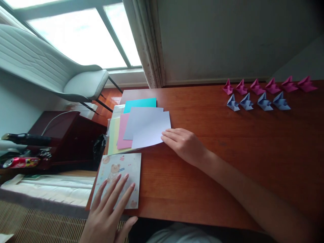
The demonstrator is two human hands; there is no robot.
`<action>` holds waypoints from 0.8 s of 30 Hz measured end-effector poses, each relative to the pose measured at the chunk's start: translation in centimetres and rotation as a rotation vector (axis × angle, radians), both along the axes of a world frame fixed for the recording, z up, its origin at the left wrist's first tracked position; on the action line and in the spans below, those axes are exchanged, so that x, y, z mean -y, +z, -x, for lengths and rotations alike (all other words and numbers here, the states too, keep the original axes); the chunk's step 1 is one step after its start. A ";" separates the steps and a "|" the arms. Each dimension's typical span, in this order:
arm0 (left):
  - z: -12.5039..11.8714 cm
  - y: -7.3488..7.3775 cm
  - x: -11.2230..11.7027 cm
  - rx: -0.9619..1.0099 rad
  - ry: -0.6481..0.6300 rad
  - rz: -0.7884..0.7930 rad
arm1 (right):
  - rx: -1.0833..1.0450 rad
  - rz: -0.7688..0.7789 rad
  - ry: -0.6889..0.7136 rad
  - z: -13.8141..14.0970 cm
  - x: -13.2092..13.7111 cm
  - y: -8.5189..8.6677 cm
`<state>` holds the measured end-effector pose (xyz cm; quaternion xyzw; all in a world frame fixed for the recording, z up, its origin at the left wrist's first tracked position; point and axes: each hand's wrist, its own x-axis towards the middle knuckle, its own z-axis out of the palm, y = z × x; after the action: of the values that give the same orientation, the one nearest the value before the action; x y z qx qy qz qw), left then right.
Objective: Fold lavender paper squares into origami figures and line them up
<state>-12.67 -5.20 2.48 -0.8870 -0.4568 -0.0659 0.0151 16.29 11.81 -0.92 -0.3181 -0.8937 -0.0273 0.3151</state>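
Note:
My left hand [107, 211] rests with fingers spread on a white notebook-like pad [133, 168] printed with bears, at the table's left front. My right hand [184, 145] has its fingers pressed together at the right corner of a pale lavender paper sheet [152, 130]; the thumb is hidden. That sheet lies over another lavender sheet [128, 130]. Beneath them show a pink sheet [123, 135], a turquoise sheet [141, 102] and yellow-green sheets [113, 135] by a clear plastic sleeve.
At the back right of the wooden table [192, 189] stand a row of folded pink paper figures [257, 87] and a row of blue ones [265, 102], several in each. Left of the table are a grey chair [86, 82], a dark cabinet [68, 141] and a red can [21, 162].

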 end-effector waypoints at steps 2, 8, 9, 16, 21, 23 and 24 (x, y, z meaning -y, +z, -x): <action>-1.3 0.1 0.2 0.092 0.046 -0.027 | -0.039 0.012 -0.020 -1.3 1.2 0.3; -8.8 0.7 -1.3 0.335 -0.077 0.048 | -0.137 0.167 -0.166 -7.3 6.9 -0.5; -10.0 1.1 -2.1 0.354 -0.103 0.062 | -0.134 0.196 -0.192 -8.3 7.9 -0.9; -16.2 2.3 -6.2 0.181 -0.119 0.229 | -0.150 0.369 -0.316 -11.5 12.2 -2.9; -18.3 -1.5 -6.3 0.229 -0.091 0.166 | -0.205 0.411 -0.354 -11.3 12.9 -3.1; -18.3 -2.7 -6.3 0.268 -0.085 0.157 | -0.230 0.421 -0.358 -11.4 13.0 -2.9; -18.1 -3.1 -6.4 0.305 -0.079 0.147 | -0.244 0.435 -0.360 -11.5 12.9 -2.9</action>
<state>5.44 1.22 -0.61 -0.8827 -0.4220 -0.1667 -0.1222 27.74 -1.13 -3.78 -0.5322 -0.7636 0.1477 0.3345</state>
